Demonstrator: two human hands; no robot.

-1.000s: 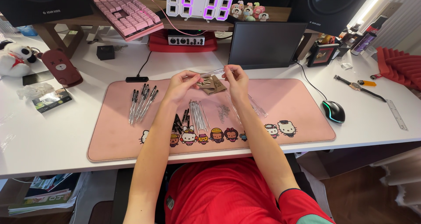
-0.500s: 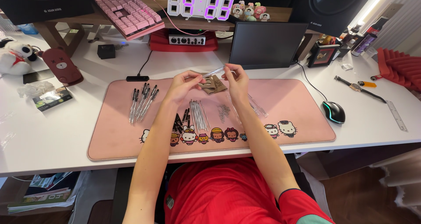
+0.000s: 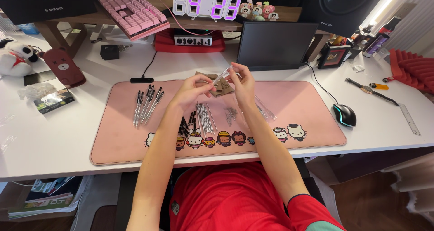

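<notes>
Surface: white desk (image 3: 63, 136) carrying a pink mat (image 3: 307, 109) with cartoon figures along its near edge.
Containers: none holding anything that can be made out.
Left hand (image 3: 190, 93): raised above the mat's middle, fingers pinching one end of a clear pen barrel (image 3: 223, 74).
Right hand (image 3: 242, 84): fingers grasping the barrel's other end.
Barrel: transparent, slim, tilted.
Mat: assembled pens (image 3: 147, 105) left of the hands, small springs (image 3: 231, 113) beneath them.

Two hands, the left hand (image 3: 190, 91) and the right hand (image 3: 242, 79), meet above one pink desk mat (image 3: 298, 100) at the frame's centre. One pink keyboard (image 3: 129, 9) sits upper left, one digital clock (image 3: 207, 2) at top centre, one dark mouse (image 3: 344, 115) at right, and one plush toy (image 3: 13, 57) far left.
</notes>
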